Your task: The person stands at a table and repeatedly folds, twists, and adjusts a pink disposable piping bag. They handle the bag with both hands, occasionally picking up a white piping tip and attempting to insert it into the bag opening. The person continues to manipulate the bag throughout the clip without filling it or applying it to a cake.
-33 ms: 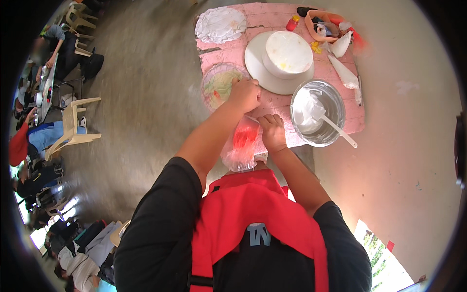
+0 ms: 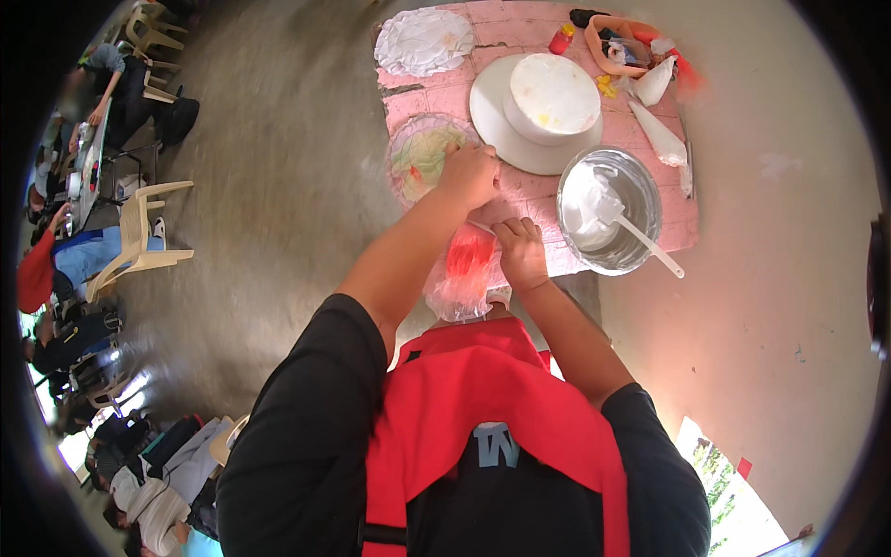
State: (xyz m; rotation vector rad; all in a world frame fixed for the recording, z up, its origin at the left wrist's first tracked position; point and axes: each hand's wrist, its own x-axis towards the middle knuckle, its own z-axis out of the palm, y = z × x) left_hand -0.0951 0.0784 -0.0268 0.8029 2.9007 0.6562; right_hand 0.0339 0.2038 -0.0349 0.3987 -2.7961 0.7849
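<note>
My left hand (image 2: 470, 176) is closed, its fingers curled over the right edge of a round, ruffled plastic-covered plate (image 2: 401, 172) smeared with green and red icing. What those fingers grip is hidden. Just below and to the right, my right hand (image 2: 521, 252) pinches the upper right edge of a clear plastic bag (image 2: 471, 258) with red icing inside. The bag hangs at the table's near edge, its crumpled end toward me. Beyond my hands, a white-frosted round cake (image 2: 554, 97) sits on a white stand (image 2: 492, 119).
On the pink table (image 2: 520, 28), a metal bowl (image 2: 644, 209) of white icing holds a white spatula (image 2: 652, 249). White piping bags (image 2: 661, 139) lie at the right, near an orange container (image 2: 599, 42) and a small red bottle (image 2: 561, 40). A white ruffled cover (image 2: 424, 42) lies far left.
</note>
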